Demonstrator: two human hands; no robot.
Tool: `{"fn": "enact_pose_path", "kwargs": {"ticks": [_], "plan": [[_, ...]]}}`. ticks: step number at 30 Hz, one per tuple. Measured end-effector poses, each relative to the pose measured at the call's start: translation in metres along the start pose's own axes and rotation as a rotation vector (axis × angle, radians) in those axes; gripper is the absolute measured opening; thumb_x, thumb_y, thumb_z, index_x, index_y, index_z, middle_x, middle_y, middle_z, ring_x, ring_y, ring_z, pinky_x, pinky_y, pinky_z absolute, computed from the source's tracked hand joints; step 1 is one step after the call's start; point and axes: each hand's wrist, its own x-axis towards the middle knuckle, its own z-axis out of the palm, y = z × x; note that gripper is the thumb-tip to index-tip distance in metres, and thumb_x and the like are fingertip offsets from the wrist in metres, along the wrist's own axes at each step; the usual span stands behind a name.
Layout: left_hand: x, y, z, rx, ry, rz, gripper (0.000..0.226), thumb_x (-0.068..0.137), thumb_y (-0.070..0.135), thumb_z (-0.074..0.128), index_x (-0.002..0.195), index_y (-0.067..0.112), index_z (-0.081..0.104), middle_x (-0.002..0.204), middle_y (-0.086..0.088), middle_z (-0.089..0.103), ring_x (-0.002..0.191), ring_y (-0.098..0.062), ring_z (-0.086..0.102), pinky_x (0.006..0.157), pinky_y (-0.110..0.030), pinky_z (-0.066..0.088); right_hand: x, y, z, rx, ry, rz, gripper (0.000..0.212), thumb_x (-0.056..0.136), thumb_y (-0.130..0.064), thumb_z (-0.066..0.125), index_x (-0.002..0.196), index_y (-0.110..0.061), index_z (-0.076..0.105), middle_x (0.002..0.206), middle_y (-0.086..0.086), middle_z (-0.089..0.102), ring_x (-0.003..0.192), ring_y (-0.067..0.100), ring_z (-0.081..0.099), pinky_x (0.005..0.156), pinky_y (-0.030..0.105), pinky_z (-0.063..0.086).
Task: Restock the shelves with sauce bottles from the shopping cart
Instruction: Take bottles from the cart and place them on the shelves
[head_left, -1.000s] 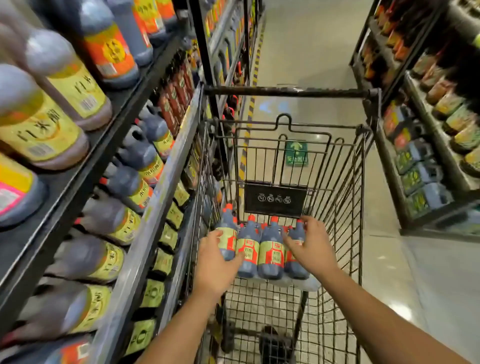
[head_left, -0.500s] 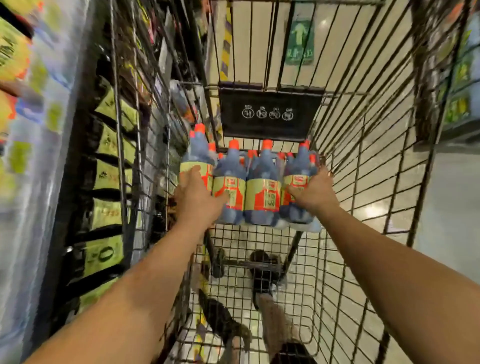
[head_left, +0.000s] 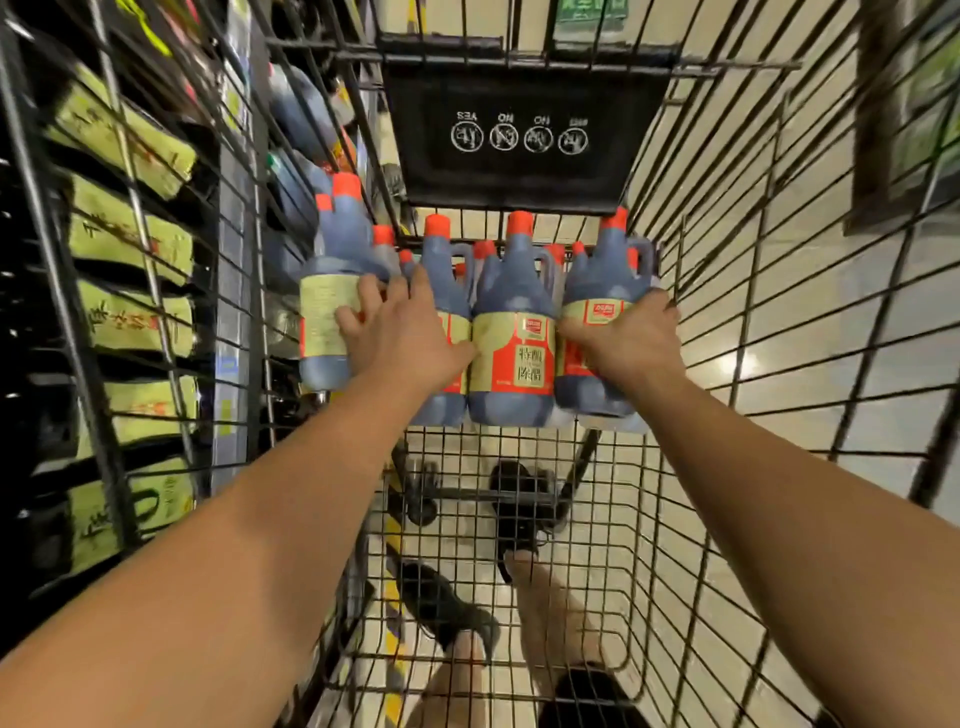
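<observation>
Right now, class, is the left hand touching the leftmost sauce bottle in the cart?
Touching. The head view shows the left hand, its fingers curled onto the pale label of the leftmost sauce bottle, no gap between them.

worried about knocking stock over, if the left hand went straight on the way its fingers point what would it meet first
The leftmost bottle: the left hand has its fingers on that bottle's label. Beyond it, probably the cart's left wire wall, though depth is unclear.
</observation>
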Motion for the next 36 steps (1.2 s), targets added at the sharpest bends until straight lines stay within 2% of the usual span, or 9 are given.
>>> {"fn": "enact_pose_path", "kwargs": {"ticks": [6,9,12,16,21,26,29,32,36], "plan": [[0.006,0.005,-0.004,-0.042,-0.088,-0.033,0.103,0.072,0.060,0.070,0.152,0.019,0.020,0.153,-0.011,0.034,0.134,-0.037,0.029,0.100,-0.052,0.030,-0.005,-0.005,-0.009,0.046,-0.053,0.027,0.106,0.052,-0.058,0.083,0.134,-0.013,0.034,0.129,0.012,0.047,0.113,0.032,0.056,0.089,0.051,0.053],[-0.005,0.009,-0.007,-0.129,0.031,-0.028,0.087,0.077,0.057,0.065,0.147,0.019,0.030,0.147,-0.012,0.038,0.129,-0.037,0.032,0.100,-0.051,0.031,-0.014,-0.009,-0.019,0.157,-0.074,0.043,0.094,0.050,-0.050,0.082,0.127,-0.014,0.041,0.115,0.010,0.061,0.099,0.029,0.066,0.082,0.050,0.057],[-0.016,0.021,-0.008,-0.156,0.112,0.060,0.074,0.080,0.057,0.061,0.139,0.018,0.040,0.146,-0.010,0.038,0.132,-0.035,0.030,0.104,-0.050,0.031,-0.031,-0.014,-0.035,0.185,-0.065,0.051,0.091,0.049,-0.051,0.080,0.121,-0.015,0.038,0.109,0.009,0.061,0.094,0.030,0.067,0.079,0.052,0.057],[-0.026,0.051,-0.007,-0.160,0.041,0.056,0.105,0.069,0.077,0.060,0.147,0.013,0.030,0.146,-0.010,0.035,0.134,-0.033,0.027,0.105,-0.051,0.027,-0.063,-0.024,-0.063,0.080,0.020,-0.112,0.091,0.046,-0.066,0.071,0.118,-0.022,0.036,0.113,0.002,0.059,0.098,0.025,0.064,0.081,0.047,0.055],[-0.025,0.074,0.003,-0.023,-0.045,-0.098,0.132,0.055,0.091,0.058,0.151,0.006,0.026,0.155,-0.008,0.023,0.142,-0.034,0.016,0.110,-0.055,0.019,-0.087,-0.036,-0.100,0.183,0.098,-0.342,0.085,0.046,-0.063,0.070,0.116,-0.034,0.033,0.113,-0.005,0.058,0.093,0.015,0.064,0.075,0.039,0.055],[-0.016,0.090,0.017,-0.021,-0.049,-0.178,0.134,0.057,0.086,0.065,0.153,0.004,0.017,0.162,-0.011,0.012,0.149,-0.036,0.005,0.112,-0.061,0.015,-0.084,-0.039,-0.124,0.291,0.111,-0.465,0.082,0.056,-0.046,0.080,0.120,-0.033,0.030,0.110,-0.008,0.059,0.086,0.000,0.062,0.060,0.012,0.045],[-0.020,0.098,0.026,-0.032,0.041,-0.228,0.122,0.060,0.080,0.069,0.148,0.006,0.029,0.158,-0.013,0.021,0.148,-0.034,0.011,0.112,-0.061,0.017,-0.083,-0.034,-0.131,0.351,0.119,-0.512,0.080,0.060,-0.035,0.085,0.119,-0.033,0.031,0.104,-0.016,0.056,0.088,-0.015,0.056,0.058,0.004,0.044],[-0.026,0.100,0.032,-0.046,0.141,-0.234,0.113,0.057,0.076,0.073,0.142,0.010,0.038,0.152,-0.012,0.032,0.146,-0.033,0.017,0.113,-0.061,0.020,-0.083,-0.031,-0.135,0.375,0.099,-0.536,0.081,0.061,-0.028,0.088,0.119,-0.030,0.033,0.101,-0.019,0.054,0.084,-0.020,0.055,0.058,0.002,0.043],[-0.034,0.103,0.034,-0.129,0.149,-0.136,0.116,0.056,0.066,0.082,0.147,0.019,0.030,0.151,-0.009,0.041,0.148,-0.033,0.017,0.112,-0.068,0.010,-0.084,-0.028,-0.139,0.347,0.110,-0.557,0.080,0.061,-0.026,0.088,0.120,-0.028,0.034,0.101,-0.019,0.054,0.083,-0.018,0.056,0.059,0.001,0.042]]}}
